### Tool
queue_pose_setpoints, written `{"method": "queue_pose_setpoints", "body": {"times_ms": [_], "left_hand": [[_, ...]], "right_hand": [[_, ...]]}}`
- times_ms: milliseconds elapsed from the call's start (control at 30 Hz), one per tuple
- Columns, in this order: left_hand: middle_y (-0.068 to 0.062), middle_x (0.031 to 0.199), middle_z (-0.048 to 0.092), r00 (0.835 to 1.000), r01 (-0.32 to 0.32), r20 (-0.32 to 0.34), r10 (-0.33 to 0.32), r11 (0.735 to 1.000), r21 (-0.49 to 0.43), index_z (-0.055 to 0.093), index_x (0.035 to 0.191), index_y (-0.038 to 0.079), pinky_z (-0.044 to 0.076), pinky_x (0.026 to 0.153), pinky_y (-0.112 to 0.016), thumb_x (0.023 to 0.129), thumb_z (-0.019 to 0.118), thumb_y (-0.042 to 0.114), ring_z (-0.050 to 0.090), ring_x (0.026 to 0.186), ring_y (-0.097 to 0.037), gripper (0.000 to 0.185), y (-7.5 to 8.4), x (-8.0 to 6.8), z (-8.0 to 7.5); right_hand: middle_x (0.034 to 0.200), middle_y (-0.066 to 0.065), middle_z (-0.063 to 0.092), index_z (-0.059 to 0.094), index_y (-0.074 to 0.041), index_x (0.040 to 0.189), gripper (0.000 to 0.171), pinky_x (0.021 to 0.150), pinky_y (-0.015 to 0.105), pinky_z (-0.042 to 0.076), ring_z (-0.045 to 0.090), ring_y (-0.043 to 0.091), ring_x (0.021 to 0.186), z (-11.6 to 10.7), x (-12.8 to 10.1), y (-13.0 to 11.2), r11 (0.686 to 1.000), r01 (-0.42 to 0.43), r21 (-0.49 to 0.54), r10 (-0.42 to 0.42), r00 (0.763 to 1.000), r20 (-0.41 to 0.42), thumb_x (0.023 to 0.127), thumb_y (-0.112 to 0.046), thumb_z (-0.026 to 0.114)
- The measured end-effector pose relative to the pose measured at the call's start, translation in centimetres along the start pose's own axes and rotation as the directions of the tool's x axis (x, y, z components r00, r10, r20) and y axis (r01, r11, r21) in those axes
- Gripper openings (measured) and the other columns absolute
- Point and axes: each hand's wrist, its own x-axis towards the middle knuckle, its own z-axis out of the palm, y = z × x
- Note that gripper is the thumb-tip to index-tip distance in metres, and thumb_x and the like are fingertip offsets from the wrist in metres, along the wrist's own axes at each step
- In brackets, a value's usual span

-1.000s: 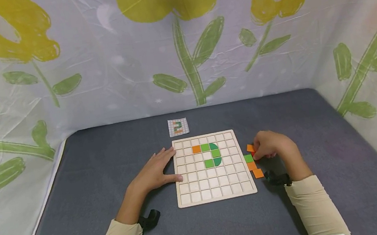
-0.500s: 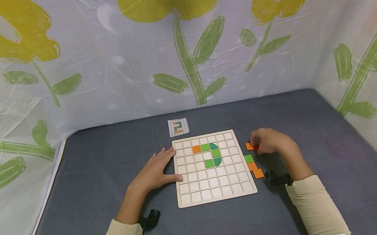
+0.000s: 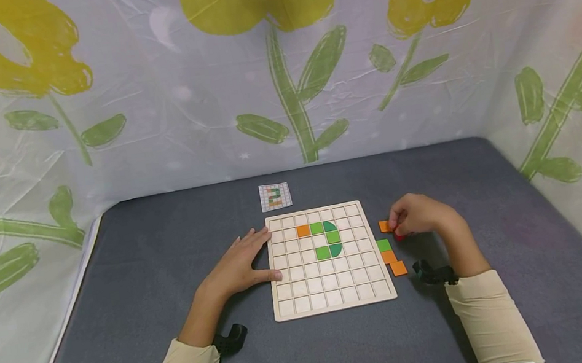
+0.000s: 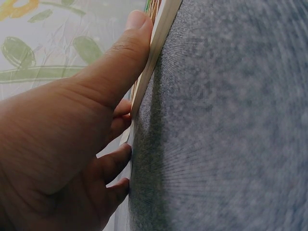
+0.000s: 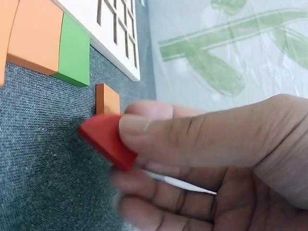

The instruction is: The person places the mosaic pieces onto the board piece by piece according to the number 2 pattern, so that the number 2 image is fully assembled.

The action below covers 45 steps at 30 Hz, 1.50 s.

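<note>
A pale wooden grid board [image 3: 335,299] lies flat on the grey cloth, with one orange tile [image 3: 303,230] and several green tiles [image 3: 328,244] set in its cells. My left hand [image 3: 241,264] rests flat against the board's left edge [image 4: 156,57], fingers straight. My right hand [image 3: 413,217], off the board's right side, pinches a red tile [image 5: 108,139] between thumb and fingers, slightly above the cloth. Loose tiles lie next to it: an orange one [image 3: 384,226], a green one [image 3: 384,245] and two more orange ones [image 3: 394,262].
A small pattern card [image 3: 274,196] lies beyond the board's far edge. Flower-printed sheets [image 3: 275,66] wall in the back and both sides. Bare grey cloth [image 3: 166,248] spreads left, right and in front of the board.
My right hand has lifted and shifted slightly away from the loose tiles, with the red tile pinched in its fingers. The left hand and board have not moved.
</note>
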Motion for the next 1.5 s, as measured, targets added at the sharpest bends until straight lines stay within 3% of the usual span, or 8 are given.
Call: {"method": "queue_pose_setpoints", "body": {"times_ms": [333,633,1500], "left_hand": [[-0.006,0.144,0.028,1.000,0.013,0.004,-0.013,1.000,0.009,0.029,0.142,0.011,0.013,0.106,-0.050,0.068,0.066,0.061,0.018,0.133,-0.028,0.096,0.0,0.0,0.0],[-0.005,0.144,0.028,1.000,0.014,0.002,-0.014,1.000,0.004,0.029,0.143,0.011,0.012,0.106,-0.050,0.069,0.066,0.060,0.017,0.133,-0.028,0.096,0.1,0.1,0.0],[-0.003,0.144,0.028,1.000,0.016,0.006,-0.016,1.000,0.007,0.029,0.143,0.013,0.011,0.106,-0.048,0.067,0.065,0.063,0.016,0.134,-0.026,0.098,-0.1,0.1,0.2]], "right_hand": [[0.077,0.006,0.065,0.068,-0.002,0.083,0.004,0.064,0.037,0.052,0.060,0.021,0.068,-0.2,0.1,-0.1,0.989,-0.044,0.139,0.043,0.999,0.011,0.080,-0.001,0.065],[0.082,0.010,0.066,0.067,0.003,0.085,0.006,0.065,0.036,0.053,0.063,0.021,0.070,0.1,0.2,-0.7,0.980,0.020,0.200,-0.022,1.000,0.010,0.082,0.000,0.063],[0.076,0.006,0.065,0.070,-0.006,0.082,0.012,0.058,0.037,0.051,0.061,0.027,0.064,3.2,3.4,-5.4,0.979,0.149,0.140,-0.165,0.980,0.115,0.083,0.000,0.059]]}}
